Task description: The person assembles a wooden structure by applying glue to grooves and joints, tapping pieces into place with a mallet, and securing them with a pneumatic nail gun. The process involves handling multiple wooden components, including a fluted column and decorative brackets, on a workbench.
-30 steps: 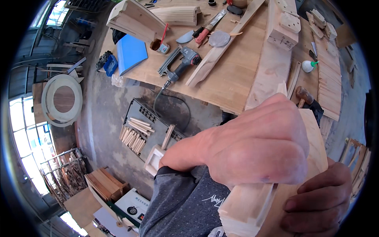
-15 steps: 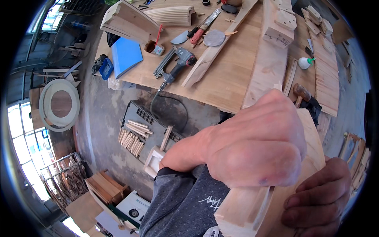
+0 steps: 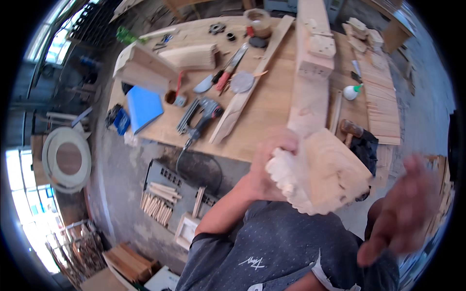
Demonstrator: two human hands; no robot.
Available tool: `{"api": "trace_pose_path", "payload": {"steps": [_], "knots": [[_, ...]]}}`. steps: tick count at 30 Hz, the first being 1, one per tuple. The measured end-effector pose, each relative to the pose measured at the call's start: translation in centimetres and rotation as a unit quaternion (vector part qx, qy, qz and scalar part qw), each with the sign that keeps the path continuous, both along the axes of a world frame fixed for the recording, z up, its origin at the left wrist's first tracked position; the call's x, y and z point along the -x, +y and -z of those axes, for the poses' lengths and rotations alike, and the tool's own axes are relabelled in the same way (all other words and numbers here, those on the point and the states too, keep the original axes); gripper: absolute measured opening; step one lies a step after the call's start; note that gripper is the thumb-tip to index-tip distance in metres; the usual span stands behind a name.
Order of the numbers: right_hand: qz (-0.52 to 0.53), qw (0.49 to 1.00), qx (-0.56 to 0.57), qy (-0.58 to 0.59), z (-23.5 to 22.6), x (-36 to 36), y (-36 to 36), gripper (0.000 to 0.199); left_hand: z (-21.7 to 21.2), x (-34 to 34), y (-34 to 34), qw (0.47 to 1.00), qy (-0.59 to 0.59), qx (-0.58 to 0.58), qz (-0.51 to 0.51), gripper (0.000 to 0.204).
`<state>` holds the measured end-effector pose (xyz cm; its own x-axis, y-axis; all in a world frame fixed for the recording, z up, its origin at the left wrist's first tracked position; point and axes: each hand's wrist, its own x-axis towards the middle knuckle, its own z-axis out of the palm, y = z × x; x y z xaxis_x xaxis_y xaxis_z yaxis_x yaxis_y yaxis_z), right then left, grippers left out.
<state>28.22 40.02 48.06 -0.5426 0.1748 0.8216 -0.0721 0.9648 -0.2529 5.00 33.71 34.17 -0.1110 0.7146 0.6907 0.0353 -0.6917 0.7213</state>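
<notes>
My left hand (image 3: 272,165) has its grip pinching the wood block (image 3: 325,174) at the desk's (image 3: 262,116) near edge; my blurred right hand (image 3: 403,208) is spread, apart from it

Table (image 3: 272,111): nail gun (image 3: 201,119) near the front edge, long slat (image 3: 252,82) just to its right, thick beam (image 3: 310,72) further right, glue bottle (image 3: 350,91) beyond that. Folder (image 3: 143,107) at the left edge. Floor below: crate (image 3: 182,194) holding wooden sticks (image 3: 158,203). Carved wooden block (image 3: 320,174) held up before the table's front edge.
</notes>
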Motion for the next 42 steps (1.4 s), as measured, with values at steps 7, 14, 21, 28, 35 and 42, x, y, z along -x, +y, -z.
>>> {"api": "trace_pose_path", "payload": {"steps": [7,14,21,28,35,42], "knots": [[0.096,0.995,-0.003,-0.038,0.4,-3.7,-1.8,0.053,1.5,1.3,0.0,0.991,0.124,0.038,-0.036,0.088],[0.302,0.948,-0.048,-0.086,1.3,-9.1,2.2,0.062,2.3,0.8,-0.5,0.984,0.131,0.090,-0.087,0.093],[0.856,0.422,0.103,-0.281,9.5,-37.8,7.2,0.087,2.0,-2.4,1.6,0.984,0.125,0.091,-0.088,0.090],[0.729,0.491,0.435,-0.195,29.7,-32.1,-4.6,0.062,5.6,-3.7,4.6,0.976,0.147,0.146,-0.061,0.090],[0.576,0.600,0.521,-0.190,31.8,-21.8,-5.2,0.028,4.9,-5.1,5.9,0.972,0.116,0.198,-0.054,0.082],[0.544,0.601,0.519,-0.273,31.0,-18.1,-1.6,0.042,8.2,-4.5,5.4,0.964,0.122,0.232,-0.053,0.104]]}}
